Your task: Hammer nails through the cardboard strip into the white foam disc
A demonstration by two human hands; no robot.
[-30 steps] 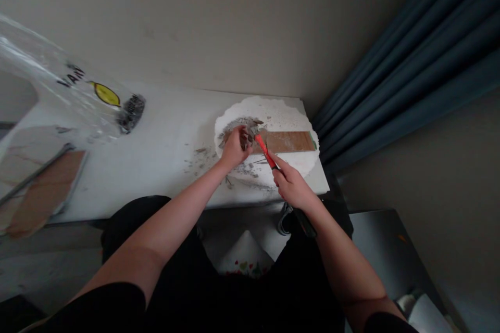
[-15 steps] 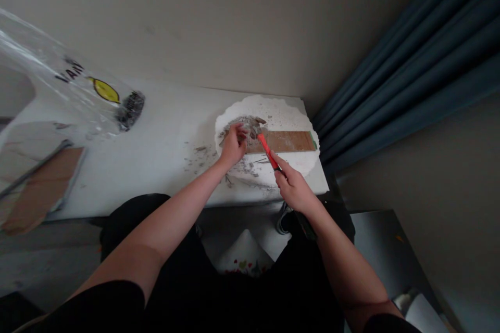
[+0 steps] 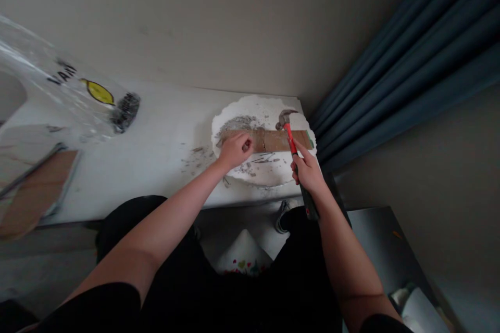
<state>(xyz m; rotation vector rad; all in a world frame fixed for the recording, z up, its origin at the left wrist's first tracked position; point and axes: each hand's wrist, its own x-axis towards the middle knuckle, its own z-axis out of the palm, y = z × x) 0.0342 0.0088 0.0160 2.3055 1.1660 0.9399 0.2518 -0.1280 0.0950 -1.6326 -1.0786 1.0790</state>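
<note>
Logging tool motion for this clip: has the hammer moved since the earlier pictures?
Yes: judged against the white mat, the hammer has moved right, its head also slightly higher in the picture.

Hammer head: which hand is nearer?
Right. The right hand grips the handle below the hammer head; the left hand is farther left, over the left part of the board.

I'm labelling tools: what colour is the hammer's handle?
Red handle with a dark grip, seen in the head view.
</note>
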